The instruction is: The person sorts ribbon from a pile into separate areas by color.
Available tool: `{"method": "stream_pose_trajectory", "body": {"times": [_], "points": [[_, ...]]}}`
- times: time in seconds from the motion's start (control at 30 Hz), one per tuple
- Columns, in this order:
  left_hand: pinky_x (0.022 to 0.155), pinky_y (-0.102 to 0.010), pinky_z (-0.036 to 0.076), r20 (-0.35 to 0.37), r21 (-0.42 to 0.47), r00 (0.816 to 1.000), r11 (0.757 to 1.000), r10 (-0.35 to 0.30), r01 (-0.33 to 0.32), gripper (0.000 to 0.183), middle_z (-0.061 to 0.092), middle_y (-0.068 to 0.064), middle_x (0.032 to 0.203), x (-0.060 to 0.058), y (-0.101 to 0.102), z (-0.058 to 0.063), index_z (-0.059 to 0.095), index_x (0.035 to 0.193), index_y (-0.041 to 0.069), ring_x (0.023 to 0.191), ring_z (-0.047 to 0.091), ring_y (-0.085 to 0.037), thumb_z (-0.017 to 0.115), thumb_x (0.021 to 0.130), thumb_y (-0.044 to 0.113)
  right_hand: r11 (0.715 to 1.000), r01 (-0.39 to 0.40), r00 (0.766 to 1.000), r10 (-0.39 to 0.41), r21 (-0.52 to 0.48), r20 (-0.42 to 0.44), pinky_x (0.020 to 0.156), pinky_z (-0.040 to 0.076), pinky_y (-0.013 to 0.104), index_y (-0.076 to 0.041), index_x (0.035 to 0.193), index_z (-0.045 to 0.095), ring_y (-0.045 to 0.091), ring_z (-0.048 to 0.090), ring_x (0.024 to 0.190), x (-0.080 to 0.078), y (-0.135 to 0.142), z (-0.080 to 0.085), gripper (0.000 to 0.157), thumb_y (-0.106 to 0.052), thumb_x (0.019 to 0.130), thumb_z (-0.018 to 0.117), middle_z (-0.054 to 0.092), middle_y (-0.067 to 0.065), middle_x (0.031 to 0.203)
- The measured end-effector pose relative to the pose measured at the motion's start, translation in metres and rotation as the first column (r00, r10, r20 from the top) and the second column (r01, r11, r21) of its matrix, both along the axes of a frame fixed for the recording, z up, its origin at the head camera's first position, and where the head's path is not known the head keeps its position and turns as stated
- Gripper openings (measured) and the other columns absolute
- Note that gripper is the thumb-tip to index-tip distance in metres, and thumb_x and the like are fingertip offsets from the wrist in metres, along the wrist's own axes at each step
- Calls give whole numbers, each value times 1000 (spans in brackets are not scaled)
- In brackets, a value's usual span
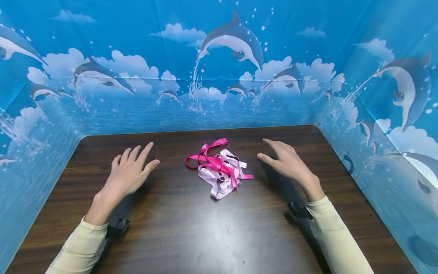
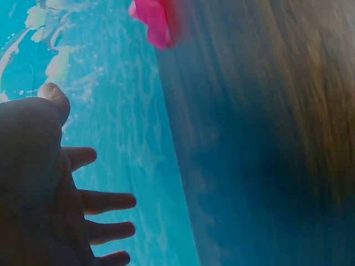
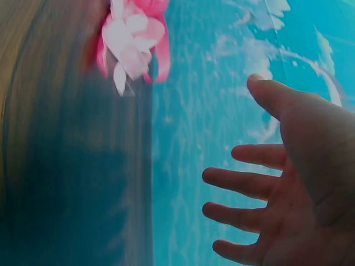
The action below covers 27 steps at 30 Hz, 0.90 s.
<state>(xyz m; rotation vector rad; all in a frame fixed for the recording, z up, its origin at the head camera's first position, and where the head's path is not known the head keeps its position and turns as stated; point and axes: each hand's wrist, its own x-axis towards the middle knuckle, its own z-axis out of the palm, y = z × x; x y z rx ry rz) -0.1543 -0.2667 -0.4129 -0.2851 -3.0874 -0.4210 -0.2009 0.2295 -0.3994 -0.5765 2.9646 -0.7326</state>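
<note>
In the head view, a loose heap of ribbons lies at the middle of the table, a hot pink ribbon (image 1: pixel 215 163) tangled over a pale pink ribbon (image 1: pixel 220 189). To the left of the heap, my left hand (image 1: pixel 128 173) is held over the table with fingers spread, apart from the ribbons and holding nothing. On the other side, nearer the heap, my right hand (image 1: pixel 287 160) also has straight fingers and nothing in it. Both wrist views show the fingers extended: the left hand (image 2: pixel 44 183) and the right hand (image 3: pixel 299 183). Part of the heap shows at the top of each.
The dark wood-grain table (image 1: pixel 171 228) is shiny near its front. A blue curtain (image 1: pixel 137 110) printed with dolphins and clouds stands along its back and both sides. Dark straps sit at both wrists, by the cream sleeves (image 1: pixel 82 243).
</note>
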Motion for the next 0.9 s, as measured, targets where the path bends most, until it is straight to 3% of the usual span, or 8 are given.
{"method": "stream_pose_trajectory", "body": {"times": [0.23,0.43,0.57,0.73,0.8,0.9], "points": [[103,-74,21,33,118,995,989,-90,85,70,39,-24,154,-3,21,-1,37,158,12,140,32,-49,27,107,59,994,-86,995,89,-66,50,111,28,61,-8,154,43,37,38,142,-4,-27,-6,75,-54,98,62,44,16,154],[105,-71,26,21,173,993,979,-116,111,70,44,-22,151,-11,29,-4,44,153,8,137,39,-48,26,108,59,982,-159,981,168,-101,93,112,29,58,-7,155,40,35,35,143,-12,-63,-11,77,-53,97,63,40,15,156],[104,-69,29,28,182,989,974,-144,136,65,44,-21,151,-14,42,-11,44,153,9,136,41,-45,38,107,55,976,-194,968,207,-96,144,111,32,57,-10,158,34,35,32,145,-11,-86,-21,84,-55,94,66,33,15,159],[102,-68,33,7,183,976,959,-219,215,63,46,-17,149,-23,76,-22,43,154,12,133,45,-42,60,102,45,973,-229,959,229,-24,167,113,21,63,-14,162,29,42,18,149,-8,-100,-34,93,-59,90,68,19,17,166],[102,-68,33,0,180,969,953,-248,244,67,46,-16,150,-26,88,-26,42,155,15,133,44,-41,64,100,45,967,-255,950,254,-15,181,113,16,65,-16,162,27,43,14,150,-7,-104,-38,94,-60,90,68,15,17,167],[104,-68,30,-8,173,957,942,-290,287,73,43,-15,152,-28,103,-31,39,158,17,134,43,-42,67,97,47,952,-305,931,305,-31,202,113,18,66,-17,163,26,41,16,150,-5,-110,-41,92,-56,91,69,18,16,166]]}}
